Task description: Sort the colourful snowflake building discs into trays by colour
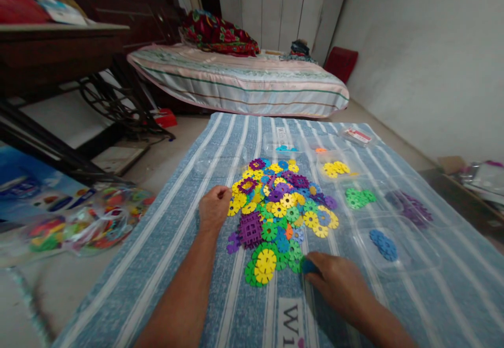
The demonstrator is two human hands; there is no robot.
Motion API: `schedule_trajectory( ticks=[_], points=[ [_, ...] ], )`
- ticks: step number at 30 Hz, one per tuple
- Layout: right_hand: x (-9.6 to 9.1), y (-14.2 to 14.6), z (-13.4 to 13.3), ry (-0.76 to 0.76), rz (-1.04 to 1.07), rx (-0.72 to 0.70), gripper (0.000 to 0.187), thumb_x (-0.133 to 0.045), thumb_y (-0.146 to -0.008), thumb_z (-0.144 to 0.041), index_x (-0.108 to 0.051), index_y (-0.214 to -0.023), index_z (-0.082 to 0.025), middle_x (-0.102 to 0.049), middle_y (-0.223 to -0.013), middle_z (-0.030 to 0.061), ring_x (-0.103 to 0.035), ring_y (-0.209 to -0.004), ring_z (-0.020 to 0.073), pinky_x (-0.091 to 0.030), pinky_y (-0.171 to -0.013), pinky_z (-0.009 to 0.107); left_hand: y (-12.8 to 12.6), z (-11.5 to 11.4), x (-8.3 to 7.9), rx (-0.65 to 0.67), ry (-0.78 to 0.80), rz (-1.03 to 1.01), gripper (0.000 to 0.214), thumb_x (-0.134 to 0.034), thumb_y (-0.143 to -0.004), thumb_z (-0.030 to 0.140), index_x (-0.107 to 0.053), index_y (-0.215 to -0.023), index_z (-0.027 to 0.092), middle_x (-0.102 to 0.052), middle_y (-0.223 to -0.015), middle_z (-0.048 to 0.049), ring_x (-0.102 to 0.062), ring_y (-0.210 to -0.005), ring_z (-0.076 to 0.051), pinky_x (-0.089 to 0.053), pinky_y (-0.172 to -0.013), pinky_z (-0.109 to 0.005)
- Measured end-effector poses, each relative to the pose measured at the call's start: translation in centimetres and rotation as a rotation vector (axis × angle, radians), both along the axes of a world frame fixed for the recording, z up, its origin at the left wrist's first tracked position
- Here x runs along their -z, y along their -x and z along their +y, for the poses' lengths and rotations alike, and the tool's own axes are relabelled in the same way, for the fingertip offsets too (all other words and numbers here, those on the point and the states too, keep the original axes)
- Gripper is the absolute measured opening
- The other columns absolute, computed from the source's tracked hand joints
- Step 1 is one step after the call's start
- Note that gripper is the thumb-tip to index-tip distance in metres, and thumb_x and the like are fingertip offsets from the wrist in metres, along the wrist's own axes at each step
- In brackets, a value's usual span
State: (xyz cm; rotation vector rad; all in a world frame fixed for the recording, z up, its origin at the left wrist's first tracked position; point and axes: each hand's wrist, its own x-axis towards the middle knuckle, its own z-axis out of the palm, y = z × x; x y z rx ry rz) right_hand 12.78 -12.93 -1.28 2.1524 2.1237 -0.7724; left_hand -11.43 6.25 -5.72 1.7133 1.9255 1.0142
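A heap of notched plastic discs point(279, 209) in yellow, green, blue and purple lies in the middle of the cloth. Among them are purple square lattice pieces point(251, 229). My left hand point(214, 206) is at the heap's left edge, fingers curled closed beside some yellow discs point(235, 202); whatever it may hold is hidden. At the near right edge, my right hand point(334, 277) grips a blue notched disc point(310, 266), possibly more than one, close to green discs point(295, 256). In front of the heap, yellow discs point(265, 265) overlap green ones.
Clear plastic containers stand along the right, holding blue discs point(383, 245), purple pieces point(413, 209), green discs point(359, 197) and yellow discs point(336, 168). Farther back are a clear tray point(271, 146) and a labelled box point(358, 136). Bags of colourful pieces point(90, 222) lie left on the floor.
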Motion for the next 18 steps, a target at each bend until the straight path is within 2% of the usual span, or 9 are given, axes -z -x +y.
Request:
schedule_trajectory(
  ticks=[7,10,13,16,18],
  points=[
    [0.3,-0.4,0.1,0.009,0.123,0.031,0.008,-0.052,-0.073,-0.017,-0.059,-0.075,-0.021,-0.063,-0.066,-0.0031,-0.057,-0.063,0.0123,-0.028,-0.055,0.021,0.3,0.0,0.1,-0.001,0.017,0.001,0.024,-0.048,-0.076,0.039,-0.065,-0.077,0.021,-0.07,-0.076,-0.0006,-0.063,-0.072,-0.015,-0.045,-0.068,-0.023],
    [-0.9,-1.0,2.3,-0.063,0.176,-0.03,0.009,-0.051,-0.074,-0.018,-0.058,-0.069,-0.021,-0.061,-0.062,-0.0039,-0.053,-0.059,0.0108,-0.027,-0.053,0.021,0.4,0.0,0.0,0.006,0.019,-0.007,0.024,-0.048,-0.076,0.039,-0.064,-0.075,0.022,-0.07,-0.076,-0.0002,-0.063,-0.073,-0.015,-0.045,-0.067,-0.022],
    [-3.4,-1.9,7.5,-0.278,0.122,-0.054,0.015,-0.049,-0.079,-0.021,-0.059,-0.068,-0.02,-0.059,-0.059,-0.0026,-0.051,-0.056,0.0111,-0.028,-0.054,0.022,0.4,0.0,0.1,0.004,0.017,-0.011,0.024,-0.048,-0.076,0.039,-0.064,-0.073,0.022,-0.069,-0.075,-0.0003,-0.063,-0.073,-0.015,-0.045,-0.066,-0.022],
    [-6.4,-2.8,13.8,-0.635,0.051,0.06,0.014,-0.051,-0.079,-0.026,-0.063,-0.077,-0.02,-0.063,-0.065,0.0003,-0.055,-0.06,0.0132,-0.034,-0.059,0.024,0.5,0.0,0.1,0.009,0.019,-0.019,0.024,-0.048,-0.075,0.039,-0.064,-0.074,0.021,-0.069,-0.075,-0.0006,-0.063,-0.073,-0.015,-0.045,-0.066,-0.023],
    [-7.8,-3.2,16.8,-0.846,0.072,0.179,0.019,-0.052,-0.08,-0.029,-0.064,-0.089,-0.018,-0.066,-0.071,0.0028,-0.058,-0.065,0.0148,-0.038,-0.064,0.025,0.5,-0.1,0.1,0.012,0.021,-0.025,0.024,-0.048,-0.076,0.039,-0.064,-0.074,0.021,-0.069,-0.075,-0.0006,-0.063,-0.073,-0.015,-0.045,-0.066,-0.023]
  ],
)
